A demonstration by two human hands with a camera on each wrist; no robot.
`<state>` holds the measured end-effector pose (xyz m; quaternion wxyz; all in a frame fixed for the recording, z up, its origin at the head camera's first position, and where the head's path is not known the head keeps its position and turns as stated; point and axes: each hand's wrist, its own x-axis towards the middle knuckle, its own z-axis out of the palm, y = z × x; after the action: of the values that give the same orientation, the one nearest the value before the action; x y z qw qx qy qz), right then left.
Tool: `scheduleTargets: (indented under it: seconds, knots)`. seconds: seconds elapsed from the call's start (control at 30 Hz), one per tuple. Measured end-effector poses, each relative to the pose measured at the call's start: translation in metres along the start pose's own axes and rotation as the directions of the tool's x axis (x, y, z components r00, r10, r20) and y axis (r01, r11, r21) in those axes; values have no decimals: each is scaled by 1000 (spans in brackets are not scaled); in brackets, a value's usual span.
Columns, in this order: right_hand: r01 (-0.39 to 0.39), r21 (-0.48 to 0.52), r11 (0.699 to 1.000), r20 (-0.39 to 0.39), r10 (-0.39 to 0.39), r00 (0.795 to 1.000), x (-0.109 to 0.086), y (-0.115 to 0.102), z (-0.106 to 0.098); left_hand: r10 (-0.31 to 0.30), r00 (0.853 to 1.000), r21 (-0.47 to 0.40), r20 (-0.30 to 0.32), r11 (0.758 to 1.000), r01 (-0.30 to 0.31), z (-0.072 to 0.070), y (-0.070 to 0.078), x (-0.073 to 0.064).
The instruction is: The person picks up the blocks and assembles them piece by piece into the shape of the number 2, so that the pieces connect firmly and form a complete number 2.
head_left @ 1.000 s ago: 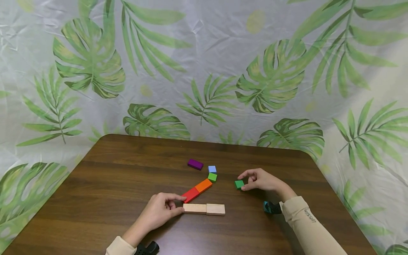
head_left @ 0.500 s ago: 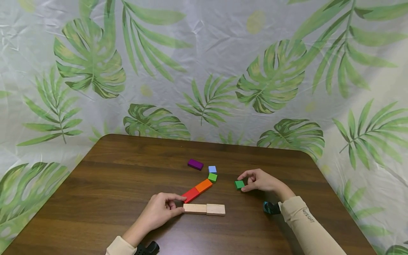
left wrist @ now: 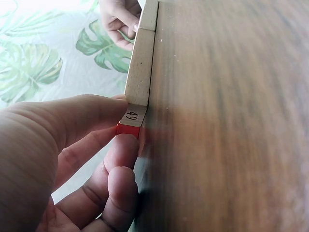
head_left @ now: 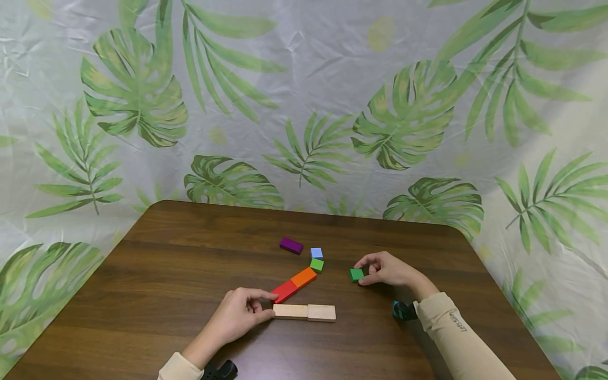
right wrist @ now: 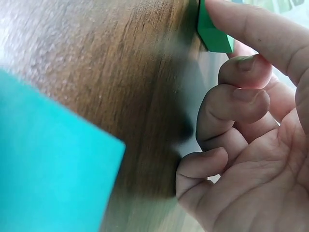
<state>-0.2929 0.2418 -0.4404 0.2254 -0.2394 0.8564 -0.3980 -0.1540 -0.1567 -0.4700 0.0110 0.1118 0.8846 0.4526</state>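
My left hand is at the left meeting point of two rows of blocks. Its index finger touches the end of a red block; its thumb presses a pale wooden block, whose end reads "49" in the left wrist view. Another wooden block extends that row, and an orange block adjoins the red one. Further right, my right hand pinches a dark green block on the table between thumb and index finger. In the right wrist view, the thumb partly covers this green block.
A light green block stands beside the orange one, with a light blue block behind it. Farther left lies a purple block. A teal block is under the right wrist camera. Leaf-patterned cloth hangs behind the table.
The right forearm and sleeve have shifted very slightly left. Both hands keep their places, and the blocks show no clear movement.
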Motion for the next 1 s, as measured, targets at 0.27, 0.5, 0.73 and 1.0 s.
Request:
scheduleTargets:
  seconds: [0.27, 0.5, 0.73, 1.0]
  knots:
    - [25, -29, 999, -10, -25, 1000, 2, 1, 0, 6, 1000, -1, 2, 1000, -6, 0, 0, -1]
    - [32, -40, 999, -11, -32, 999, 2, 3, -2, -1, 1000, -7, 3, 1000, 1, -1, 0, 0]
    - [24, -37, 999, -6, -24, 1000, 8, -1, -4, -4, 1000, -6, 4, 1000, 4, -1, -1, 1]
    - [12, -55, 998, -33, -14, 999, 28, -12, -10, 5, 1000, 0, 3, 1000, -5, -1, -1, 0]
